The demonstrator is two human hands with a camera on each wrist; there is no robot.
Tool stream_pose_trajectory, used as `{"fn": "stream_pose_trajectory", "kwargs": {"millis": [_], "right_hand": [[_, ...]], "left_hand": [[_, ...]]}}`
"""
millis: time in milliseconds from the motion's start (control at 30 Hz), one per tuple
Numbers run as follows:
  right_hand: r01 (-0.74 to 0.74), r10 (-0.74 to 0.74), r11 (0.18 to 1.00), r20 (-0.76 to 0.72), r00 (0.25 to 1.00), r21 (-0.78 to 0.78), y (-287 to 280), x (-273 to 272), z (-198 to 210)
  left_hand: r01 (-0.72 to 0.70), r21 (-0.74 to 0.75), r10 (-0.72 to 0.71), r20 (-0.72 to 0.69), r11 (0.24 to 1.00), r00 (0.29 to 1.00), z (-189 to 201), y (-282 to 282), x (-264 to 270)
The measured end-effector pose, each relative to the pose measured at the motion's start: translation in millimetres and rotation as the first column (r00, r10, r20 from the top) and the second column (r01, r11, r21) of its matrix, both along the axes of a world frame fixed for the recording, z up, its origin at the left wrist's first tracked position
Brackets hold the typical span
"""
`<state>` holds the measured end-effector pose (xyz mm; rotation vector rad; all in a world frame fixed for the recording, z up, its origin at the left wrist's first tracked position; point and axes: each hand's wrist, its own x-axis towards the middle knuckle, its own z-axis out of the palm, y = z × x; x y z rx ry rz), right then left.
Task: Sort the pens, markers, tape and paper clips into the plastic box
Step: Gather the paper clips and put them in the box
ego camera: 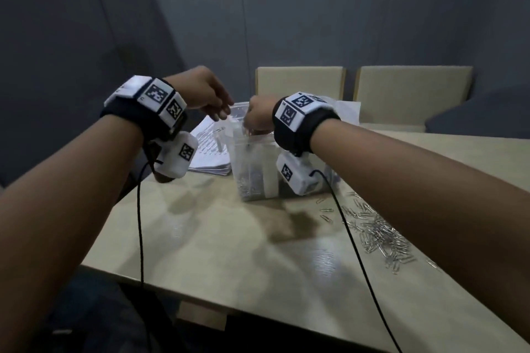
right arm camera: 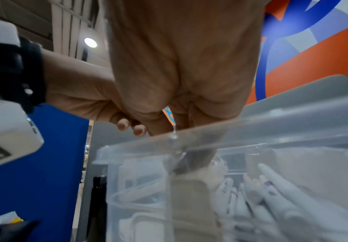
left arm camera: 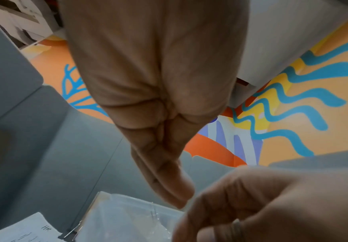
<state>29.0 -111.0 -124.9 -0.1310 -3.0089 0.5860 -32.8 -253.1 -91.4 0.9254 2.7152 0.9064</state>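
The clear plastic box [ego camera: 258, 157] stands mid-table, with paper clips heaped in its near left compartment [ego camera: 251, 185]. Markers [right arm camera: 272, 194] lie in another compartment. My right hand [ego camera: 256, 119] dips its bunched fingers [right arm camera: 202, 114] over the box rim [right arm camera: 251, 127]. A shiny paper clip [right arm camera: 174, 131] hangs from their tips. My left hand [ego camera: 206, 97] hovers just left of it above the box. Its fingers [left arm camera: 168, 185] are pressed together and point down, and what lies between them is hidden. A loose pile of paper clips [ego camera: 378, 235] sits on the table under my right forearm.
A stack of printed papers [ego camera: 209, 149] held by a clip lies left of the box. Two beige chair backs [ego camera: 301, 80] stand behind the table [ego camera: 229, 238]. Black cables [ego camera: 140, 223] hang from both wrist cameras. A grey sofa fills the left.
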Motion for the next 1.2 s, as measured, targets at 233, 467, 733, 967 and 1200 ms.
{"fn": "stream_pose_trajectory", "kwargs": {"millis": [233,467,733,967,1200], "right_hand": [[-0.054,0.034,0.952,-0.069,0.997,-0.301,13.2,12.8,2.1],[-0.165,0.106,0.978,-0.369,0.923,-0.130,73.2,79.8,-3.8],[-0.325,0.295,0.944,-0.314,0.903,-0.050,120.9,132.5,-56.8],[-0.207,0.205,0.977,-0.044,0.978,-0.049,173.6,164.0,-98.7],[-0.094,0.091,0.995,0.078,0.993,0.043,198.3,180.1,-113.1]], "left_hand": [[-0.002,0.153,-0.020,0.144,0.988,0.989,0.4,17.1,10.0],[-0.195,0.037,0.197,-0.085,0.980,0.977,-35.1,-24.3,13.8],[-0.086,-0.578,0.179,0.105,0.811,0.978,-129.2,-57.6,43.4],[-0.073,-0.551,0.142,0.084,0.831,0.986,-142.7,-62.2,56.4],[-0.058,-0.581,0.134,0.089,0.812,0.987,-147.8,-68.0,65.0]]}}
